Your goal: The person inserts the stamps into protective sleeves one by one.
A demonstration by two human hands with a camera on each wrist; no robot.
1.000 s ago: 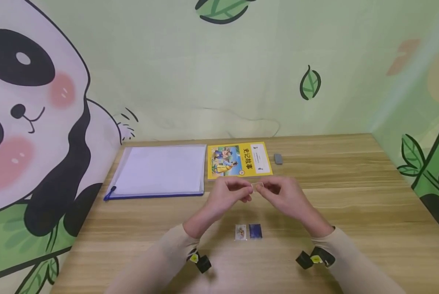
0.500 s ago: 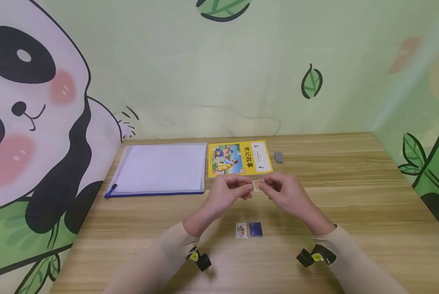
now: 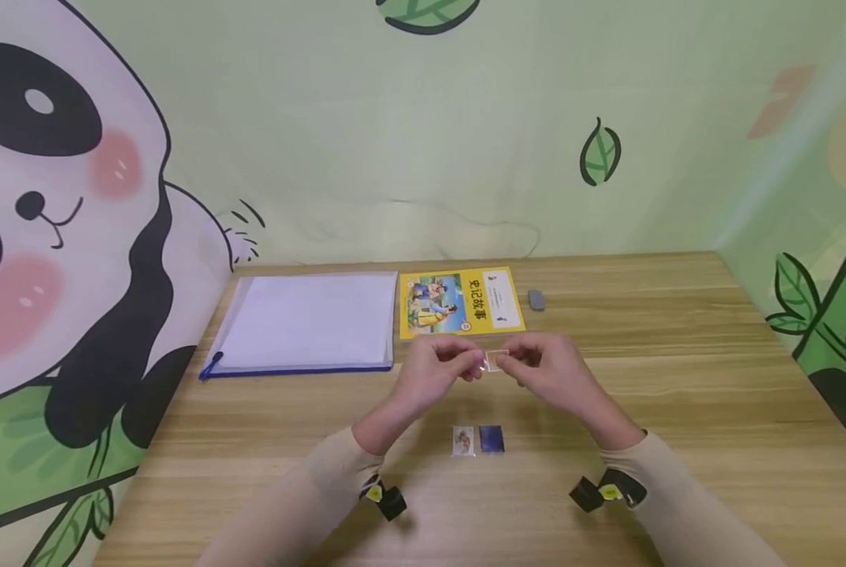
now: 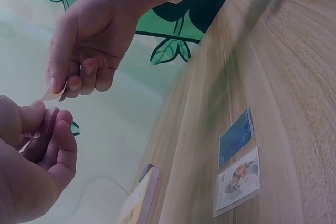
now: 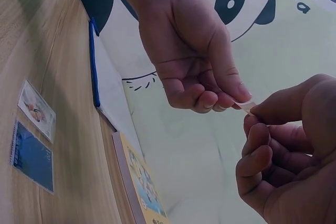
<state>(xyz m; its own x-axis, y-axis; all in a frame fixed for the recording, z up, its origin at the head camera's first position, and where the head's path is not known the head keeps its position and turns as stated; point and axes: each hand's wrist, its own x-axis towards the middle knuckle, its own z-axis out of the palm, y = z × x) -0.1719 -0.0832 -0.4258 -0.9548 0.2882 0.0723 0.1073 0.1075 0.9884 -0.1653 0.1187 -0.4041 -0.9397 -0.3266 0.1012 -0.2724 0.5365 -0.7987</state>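
Observation:
Above the middle of the table, my right hand (image 3: 551, 368) pinches a small pale stamp (image 3: 494, 361) with a white border between thumb and forefinger. My left hand (image 3: 432, 370) meets it from the other side, thumb and fingertips pinching a clear sleeve (image 4: 35, 131) right at the stamp's edge. Much of the sleeve is hidden by the fingers. Below the hands, two stamps with toothed edges lie side by side on the table: a white one with a bird-like picture (image 4: 239, 181) and a dark blue one (image 3: 491, 439).
Behind the hands, a yellow picture-covered book (image 3: 494, 298) lies on the wooden table (image 3: 678, 346). To its left is a white zip folder (image 3: 309, 319) with a blue edge; to its right, a small grey block (image 3: 536, 300). A painted wall (image 3: 465, 142) rises at the back.
The stamp between the fingers has tilted so that more of its face shows than a second ago. A shiny clear bit now shows by my left fingertips. Both hands stay nearly in place.

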